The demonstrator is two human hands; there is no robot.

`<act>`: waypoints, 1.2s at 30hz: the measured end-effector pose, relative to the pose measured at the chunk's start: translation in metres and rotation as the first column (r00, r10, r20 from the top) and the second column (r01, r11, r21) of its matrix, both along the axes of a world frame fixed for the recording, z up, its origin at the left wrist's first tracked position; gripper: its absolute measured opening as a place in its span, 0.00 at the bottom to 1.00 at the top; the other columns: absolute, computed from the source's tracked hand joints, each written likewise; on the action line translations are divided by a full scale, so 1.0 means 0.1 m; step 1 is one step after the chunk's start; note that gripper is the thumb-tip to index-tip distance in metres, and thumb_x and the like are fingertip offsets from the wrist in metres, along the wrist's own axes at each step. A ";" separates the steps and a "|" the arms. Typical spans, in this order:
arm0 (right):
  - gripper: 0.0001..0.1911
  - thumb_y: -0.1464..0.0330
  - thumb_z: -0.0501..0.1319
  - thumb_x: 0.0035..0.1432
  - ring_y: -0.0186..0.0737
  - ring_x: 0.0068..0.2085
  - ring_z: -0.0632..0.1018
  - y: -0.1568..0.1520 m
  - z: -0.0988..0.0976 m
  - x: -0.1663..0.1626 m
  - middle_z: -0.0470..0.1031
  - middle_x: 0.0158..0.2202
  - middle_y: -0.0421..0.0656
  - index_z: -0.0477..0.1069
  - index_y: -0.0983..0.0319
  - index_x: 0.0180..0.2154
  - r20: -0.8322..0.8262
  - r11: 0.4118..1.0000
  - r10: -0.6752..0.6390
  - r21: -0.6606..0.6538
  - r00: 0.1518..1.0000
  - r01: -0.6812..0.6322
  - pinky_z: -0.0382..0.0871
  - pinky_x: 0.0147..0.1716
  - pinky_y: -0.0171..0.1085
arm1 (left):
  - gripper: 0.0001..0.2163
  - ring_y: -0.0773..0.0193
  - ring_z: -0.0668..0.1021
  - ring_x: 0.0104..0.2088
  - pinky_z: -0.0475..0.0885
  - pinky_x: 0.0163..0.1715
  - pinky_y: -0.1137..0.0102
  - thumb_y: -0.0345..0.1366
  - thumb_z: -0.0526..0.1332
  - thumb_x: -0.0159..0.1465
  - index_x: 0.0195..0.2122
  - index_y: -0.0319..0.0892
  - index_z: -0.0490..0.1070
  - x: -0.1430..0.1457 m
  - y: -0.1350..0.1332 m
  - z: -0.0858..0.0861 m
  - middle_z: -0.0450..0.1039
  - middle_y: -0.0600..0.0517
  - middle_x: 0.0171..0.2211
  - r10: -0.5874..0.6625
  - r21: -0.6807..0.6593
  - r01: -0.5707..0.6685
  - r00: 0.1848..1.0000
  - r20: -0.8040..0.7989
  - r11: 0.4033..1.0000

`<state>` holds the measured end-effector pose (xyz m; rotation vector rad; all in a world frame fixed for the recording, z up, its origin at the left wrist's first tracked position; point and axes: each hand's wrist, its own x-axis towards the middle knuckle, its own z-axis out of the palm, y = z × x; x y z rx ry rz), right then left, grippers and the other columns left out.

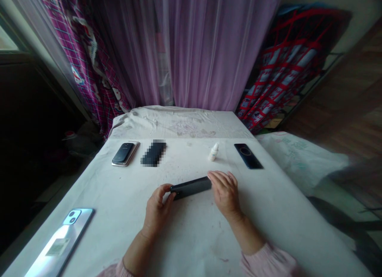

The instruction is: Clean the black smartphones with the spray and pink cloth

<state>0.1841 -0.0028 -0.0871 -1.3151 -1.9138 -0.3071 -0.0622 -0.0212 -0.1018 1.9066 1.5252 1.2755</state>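
Observation:
A dark smartphone (191, 187) is held sideways and tilted above the middle of the white-covered table. My left hand (158, 205) grips its left end, with the thumb low on the near face and the index finger at the upper corner. Around its right end close the fingers of my right hand (226, 191); the thumb there is hidden. Beyond the phone stands a small white dropper bottle (213, 152), upright. To the right of the bottle lies another dark phone (248, 155) with a ring on its back.
At the back left, a small black phone (123, 153) rests on a paler one, beside a pixelated dark object (153, 153). A silvery-blue phone (61, 245) lies near the left table edge. Purple curtains (209, 50) hang behind the white tablecloth (185, 237).

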 end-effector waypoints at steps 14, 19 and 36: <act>0.14 0.71 0.53 0.66 0.38 0.49 0.74 -0.14 0.11 -0.47 0.78 0.45 0.41 0.72 0.56 0.49 0.077 0.981 0.192 -0.023 0.978 -0.191 0.48 0.60 0.48 | 0.07 0.61 0.78 0.35 0.73 0.37 0.67 0.38 0.55 0.67 0.39 0.45 0.71 0.00 -0.07 0.13 0.76 0.49 0.34 -0.048 0.075 0.056 0.994 -0.100 0.996; 0.13 0.71 0.55 0.65 0.42 0.51 0.74 -0.14 0.07 -0.05 0.79 0.45 0.41 0.73 0.55 0.48 0.024 0.998 0.069 0.009 0.997 -0.070 0.49 0.60 0.48 | 0.05 0.59 0.77 0.38 0.73 0.39 0.64 0.36 0.56 0.66 0.38 0.45 0.71 0.00 -0.08 0.19 0.76 0.49 0.35 -0.100 0.168 0.117 0.989 -0.106 0.979; 0.14 0.70 0.51 0.68 0.38 0.50 0.73 -0.27 0.06 -0.63 0.78 0.45 0.42 0.72 0.56 0.49 0.028 0.980 0.199 -0.031 0.980 -0.198 0.43 0.63 0.50 | 0.03 0.60 0.76 0.36 0.71 0.37 0.66 0.34 0.57 0.65 0.38 0.45 0.70 0.01 -0.08 0.25 0.75 0.50 0.33 -0.078 0.252 0.122 0.980 -0.181 0.960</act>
